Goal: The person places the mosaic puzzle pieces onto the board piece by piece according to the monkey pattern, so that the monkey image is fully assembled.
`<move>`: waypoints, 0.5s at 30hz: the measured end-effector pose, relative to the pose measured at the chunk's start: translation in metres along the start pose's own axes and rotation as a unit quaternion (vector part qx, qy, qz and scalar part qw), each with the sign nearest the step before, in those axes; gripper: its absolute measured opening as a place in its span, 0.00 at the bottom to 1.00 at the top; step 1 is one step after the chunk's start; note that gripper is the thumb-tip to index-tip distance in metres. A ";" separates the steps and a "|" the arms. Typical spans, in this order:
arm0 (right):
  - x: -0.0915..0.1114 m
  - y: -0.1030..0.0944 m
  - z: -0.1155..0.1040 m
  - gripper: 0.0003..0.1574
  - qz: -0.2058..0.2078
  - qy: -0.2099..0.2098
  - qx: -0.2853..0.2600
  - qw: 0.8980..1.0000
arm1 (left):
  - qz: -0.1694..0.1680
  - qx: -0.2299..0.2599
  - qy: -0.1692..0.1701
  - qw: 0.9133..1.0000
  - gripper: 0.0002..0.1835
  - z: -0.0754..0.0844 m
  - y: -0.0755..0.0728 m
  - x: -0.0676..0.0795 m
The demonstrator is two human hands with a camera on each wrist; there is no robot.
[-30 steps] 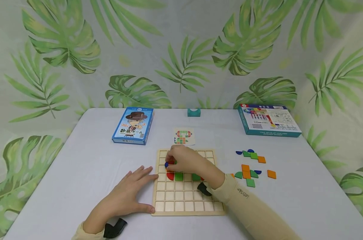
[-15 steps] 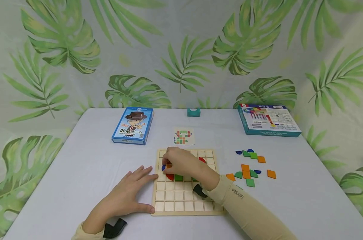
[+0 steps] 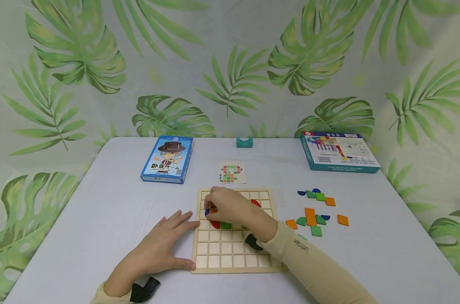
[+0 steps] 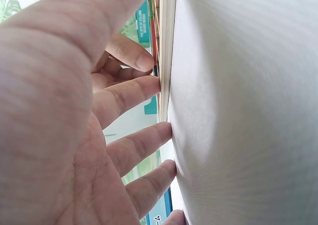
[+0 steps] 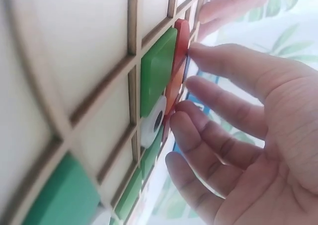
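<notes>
A wooden grid board (image 3: 221,261) lies on the table. At its left side my left hand (image 3: 163,245) has its fingers spread, with thumb and index tip touching the board's edge. Over the upper left squares, my right hand (image 3: 231,204) pinches a blue half-round tile (image 3: 207,213) between thumb and index finger, beside an orange tile (image 3: 213,210). Just below sit a red quarter-round tile (image 3: 216,224) and a green square tile (image 3: 226,225). The right wrist view shows a white tile with a black dot (image 5: 158,119) in the grid. My right hand hides several squares.
A pattern card (image 3: 231,173) lies behind the board. Loose orange, green and blue tiles (image 3: 311,220) are scattered to the right. Farther back are a blue game box (image 3: 167,160), a teal block (image 3: 244,142) and a flat box (image 3: 341,152) at the right.
My right hand has shifted slightly left and down with the blue half-round tile, to the outer side of the orange tile, then stayed there. My left hand has stayed in place.
</notes>
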State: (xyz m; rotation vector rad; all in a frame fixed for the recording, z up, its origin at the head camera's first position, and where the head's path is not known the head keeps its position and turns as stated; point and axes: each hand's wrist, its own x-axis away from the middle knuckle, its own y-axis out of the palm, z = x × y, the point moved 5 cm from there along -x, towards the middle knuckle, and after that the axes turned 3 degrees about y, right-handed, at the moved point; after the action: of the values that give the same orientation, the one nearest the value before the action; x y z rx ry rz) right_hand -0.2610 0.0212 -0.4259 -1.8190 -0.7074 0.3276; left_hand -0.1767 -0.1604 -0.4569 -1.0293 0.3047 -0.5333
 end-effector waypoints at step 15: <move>0.053 -0.026 0.063 0.07 -0.002 0.051 -0.070 0.996 | -0.003 -0.008 -0.009 1.000 0.56 0.002 0.000 -0.001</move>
State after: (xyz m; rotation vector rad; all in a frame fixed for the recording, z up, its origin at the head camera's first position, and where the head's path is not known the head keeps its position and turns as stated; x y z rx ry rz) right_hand -0.2611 0.1070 -0.4179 -1.9516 -0.6763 0.1848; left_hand -0.1764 -0.1585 -0.4555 -1.0505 0.2911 -0.5271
